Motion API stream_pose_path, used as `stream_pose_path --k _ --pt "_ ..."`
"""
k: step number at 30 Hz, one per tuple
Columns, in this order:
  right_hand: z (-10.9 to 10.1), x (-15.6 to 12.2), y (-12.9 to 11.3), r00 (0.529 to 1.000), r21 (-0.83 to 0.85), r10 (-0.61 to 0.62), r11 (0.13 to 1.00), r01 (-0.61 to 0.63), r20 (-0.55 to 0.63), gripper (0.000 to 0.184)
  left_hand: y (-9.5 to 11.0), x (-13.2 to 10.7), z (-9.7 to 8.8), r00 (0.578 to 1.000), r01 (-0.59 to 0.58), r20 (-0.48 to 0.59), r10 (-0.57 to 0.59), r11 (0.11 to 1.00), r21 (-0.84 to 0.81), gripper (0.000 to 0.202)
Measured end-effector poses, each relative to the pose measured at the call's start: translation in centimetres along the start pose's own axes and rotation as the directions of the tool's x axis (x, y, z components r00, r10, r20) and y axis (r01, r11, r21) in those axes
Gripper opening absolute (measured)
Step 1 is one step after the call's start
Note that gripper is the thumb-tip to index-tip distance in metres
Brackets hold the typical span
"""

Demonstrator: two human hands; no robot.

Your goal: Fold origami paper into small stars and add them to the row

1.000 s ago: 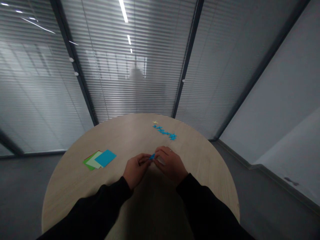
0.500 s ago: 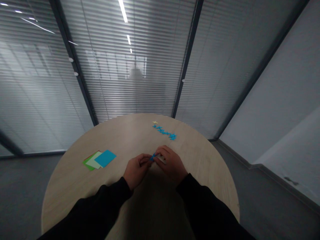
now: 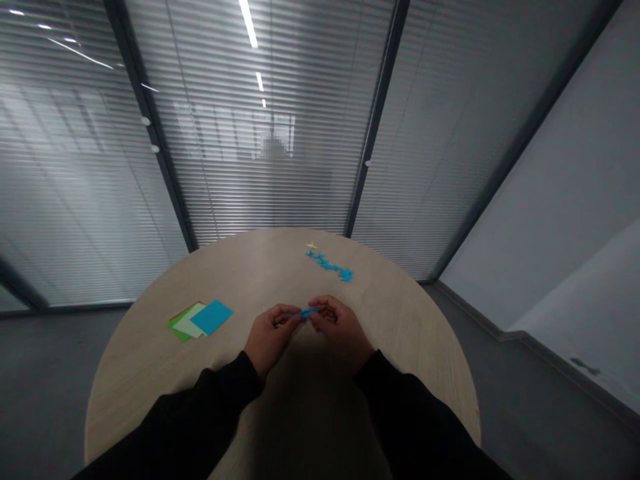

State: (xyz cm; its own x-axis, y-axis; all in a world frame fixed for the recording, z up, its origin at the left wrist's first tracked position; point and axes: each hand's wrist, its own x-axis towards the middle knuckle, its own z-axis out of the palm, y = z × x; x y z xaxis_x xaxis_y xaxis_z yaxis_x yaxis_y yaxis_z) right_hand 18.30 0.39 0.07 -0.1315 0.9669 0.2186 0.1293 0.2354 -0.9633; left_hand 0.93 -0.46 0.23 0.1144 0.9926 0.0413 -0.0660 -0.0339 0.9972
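Between my two hands, above the near middle of the table, is a small folded piece of blue paper (image 3: 309, 311). My left hand (image 3: 273, 337) pinches its left end between thumb and fingers. On the other side, my right hand (image 3: 343, 330) grips the right end, fingers curled. The fingertips cover part of the paper, so its exact folded shape is hard to make out. Farther off lies a row of small blue folded paper stars (image 3: 327, 265), with a pale yellow one (image 3: 311, 246) at its far end.
A fanned stack of coloured paper sheets, with a blue sheet (image 3: 212, 317) on top and green ones (image 3: 186, 325) under it, lies left of my hands. The round wooden table (image 3: 150, 373) stands before glass partitions with blinds (image 3: 270, 193); a white wall (image 3: 560, 253) is at right.
The blue paper has turned from a steep slant to nearly level between my fingers. My right hand's fingers have curled in more, and both hands have shifted slightly.
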Motion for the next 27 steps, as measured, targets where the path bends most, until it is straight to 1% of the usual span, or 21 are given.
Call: stream_pose_path --k 3,6,9,11,15,17,19,22,24,27 --pt "-0.05 -0.10 -0.09 0.999 -0.063 -0.040 0.997 0.040 -0.004 0.020 -0.10 0.09 -0.02 1.000 -0.003 -0.014 0.003 1.000 -0.008 0.034" --pt "-0.06 -0.21 -0.16 0.987 -0.227 -0.159 0.962 0.151 -0.018 0.017 -0.44 0.28 -0.13 1.000 -0.017 -0.018 0.017 1.000 -0.004 0.034" --pt "-0.09 -0.30 -0.20 0.952 -0.417 -0.307 0.862 0.288 0.022 0.017 -0.68 0.35 -0.22 1.000 -0.016 -0.014 0.016 1.000 -0.005 0.034" --pt "-0.10 -0.36 -0.29 0.923 -0.498 -0.382 0.791 0.357 0.055 0.015 -0.69 0.33 -0.20 0.999 -0.018 -0.027 0.018 1.000 -0.020 0.035" --pt "0.09 -0.44 -0.59 0.872 -0.605 -0.485 0.677 0.419 0.060 0.008 -0.49 0.22 0.07 0.996 -0.026 -0.088 0.016 0.993 -0.112 0.039" --pt "0.30 -0.46 -0.69 0.858 -0.634 -0.511 0.648 0.422 0.048 0.008 -0.38 0.16 0.25 0.994 -0.011 -0.108 -0.008 0.986 -0.166 0.040" --pt "0.51 -0.45 -0.69 0.868 -0.629 -0.495 0.666 0.400 0.029 0.007 -0.32 0.10 0.40 0.994 0.010 -0.107 -0.032 0.980 -0.200 0.039" --pt "0.70 -0.41 -0.52 0.912 -0.567 -0.409 0.756 0.326 -0.020 0.004 -0.32 0.06 0.49 0.996 0.010 -0.090 -0.029 0.979 -0.204 0.035" --pt "0.73 -0.36 -0.36 0.932 -0.522 -0.362 0.800 0.294 -0.030 0.005 -0.33 0.05 0.48 0.996 -0.007 -0.090 -0.009 0.986 -0.168 0.032" --pt "0.78 -0.29 -0.20 0.933 -0.502 -0.358 0.811 0.301 -0.020 0.009 -0.27 0.03 0.40 0.994 -0.041 -0.102 0.034 0.997 -0.072 0.028"
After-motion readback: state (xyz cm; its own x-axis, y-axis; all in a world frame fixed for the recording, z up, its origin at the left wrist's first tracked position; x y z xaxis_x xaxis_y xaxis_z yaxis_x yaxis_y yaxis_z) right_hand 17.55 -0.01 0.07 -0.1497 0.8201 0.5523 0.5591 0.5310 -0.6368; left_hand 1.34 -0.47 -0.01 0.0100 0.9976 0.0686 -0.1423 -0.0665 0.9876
